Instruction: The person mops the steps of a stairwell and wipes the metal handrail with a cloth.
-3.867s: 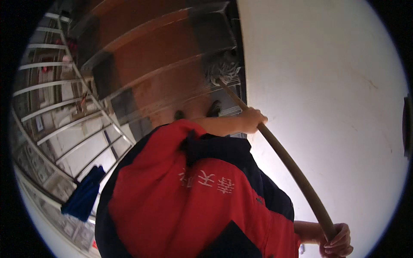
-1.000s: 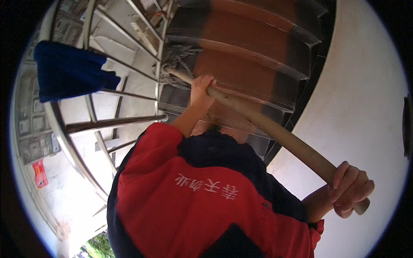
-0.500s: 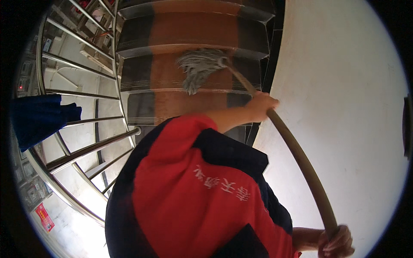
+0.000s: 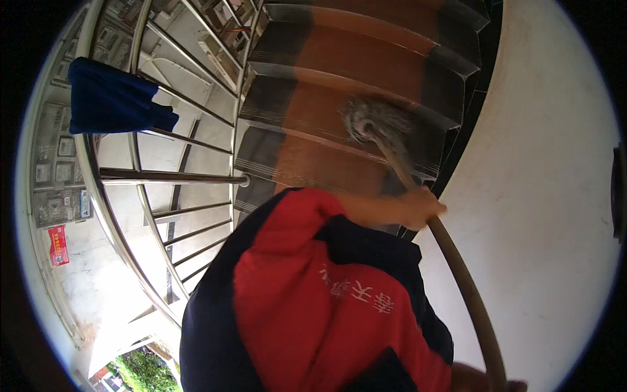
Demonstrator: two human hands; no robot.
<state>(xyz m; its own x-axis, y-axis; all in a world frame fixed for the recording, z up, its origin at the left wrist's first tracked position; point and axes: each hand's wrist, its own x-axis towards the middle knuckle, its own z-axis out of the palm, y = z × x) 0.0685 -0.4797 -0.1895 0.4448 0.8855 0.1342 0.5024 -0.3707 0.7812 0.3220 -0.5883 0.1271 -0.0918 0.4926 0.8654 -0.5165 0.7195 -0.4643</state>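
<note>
With left hand (image 4: pixel 423 208) and right hand (image 4: pixel 473 379) grips clamped on the wooden handle (image 4: pixel 462 277), sweep the mop head (image 4: pixel 379 121) flat along the stair tread (image 4: pixel 310 108) to the right wall (image 4: pixel 542 163).

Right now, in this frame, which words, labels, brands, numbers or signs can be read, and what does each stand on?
I don't copy wording, only where it stands:
Red-and-dark shirt: a slanting row of white characters, partly lost in a fold.
Red notice, far left: pale print, wording left out.
Grey boxes, above the notice: any markings too small to read.
Mop handle: no writing visible.
</note>
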